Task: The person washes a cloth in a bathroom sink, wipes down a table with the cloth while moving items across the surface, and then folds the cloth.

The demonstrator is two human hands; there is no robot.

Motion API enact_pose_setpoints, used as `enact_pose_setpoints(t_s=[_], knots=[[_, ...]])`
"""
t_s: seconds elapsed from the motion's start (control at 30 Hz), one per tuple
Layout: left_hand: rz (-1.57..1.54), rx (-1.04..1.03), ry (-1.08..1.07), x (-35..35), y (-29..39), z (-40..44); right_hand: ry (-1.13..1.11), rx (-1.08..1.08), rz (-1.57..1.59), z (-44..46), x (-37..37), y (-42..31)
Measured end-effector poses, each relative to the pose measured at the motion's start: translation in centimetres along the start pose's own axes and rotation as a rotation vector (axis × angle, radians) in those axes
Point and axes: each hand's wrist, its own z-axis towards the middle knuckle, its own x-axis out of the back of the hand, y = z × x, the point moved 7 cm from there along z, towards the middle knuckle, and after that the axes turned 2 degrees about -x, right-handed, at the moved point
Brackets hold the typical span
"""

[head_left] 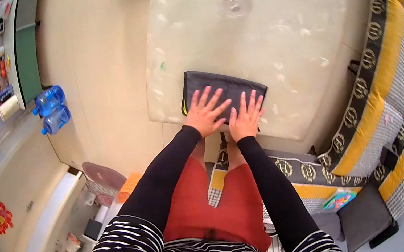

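A dark grey folded cloth (216, 86) lies flat at the near edge of the pale table (197, 35), a bit of yellow-green edging showing on its left side. My left hand (205, 112) rests palm down on the cloth's left part, fingers spread. On the cloth's right part lies my right hand (246, 115), also palm down with its fingers apart. Both thumbs point inward and come close to each other. Under my palms the near part of the cloth is hidden.
A round clear object (237, 4) sits farther back on the table. Two blue water bottles (56, 118) are on the floor at left, beside a cabinet (28, 54). A sofa with patterned covers (369, 91) curves along the right side. An orange object (129, 186) is near my left elbow.
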Motion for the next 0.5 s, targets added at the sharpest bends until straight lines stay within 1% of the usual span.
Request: enact_pose_setpoints(t_s=[0.03, 0.1, 0.17, 0.23, 0.3, 0.37, 0.5], knots=[[-0.034, -0.058, 0.017, -1.0, -0.5, 0.8, 0.026, 0.049, -0.029, 0.2, -1.3, 0.4], [-0.002, -0.142, 0.017, -2.7, -1.4, 2.2, 0.052, 0.145, -0.039, 0.4, -3.5, 1.0], [-0.013, -0.181, 0.042, -3.8, -2.2, 2.2, 0.088, 0.128, -0.087, 0.6, -3.8, 1.2], [-0.042, -0.144, 0.049, -4.4, -2.4, 1.3, 0.2, 0.047, -0.031, 0.1, -3.9, 1.3], [-0.021, -0.088, 0.054, -4.8, -2.5, 0.0, 0.179, -0.015, -0.054, -0.7, -4.7, 0.9], [0.016, -0.038, 0.054, -5.2, -2.6, -1.1, 0.154, -0.022, -0.098, -1.5, -5.5, 0.4], [-0.007, 0.081, 0.13, -5.2, -3.8, -2.5, 0.128, 0.077, -0.177, -1.0, -5.9, -0.5]])
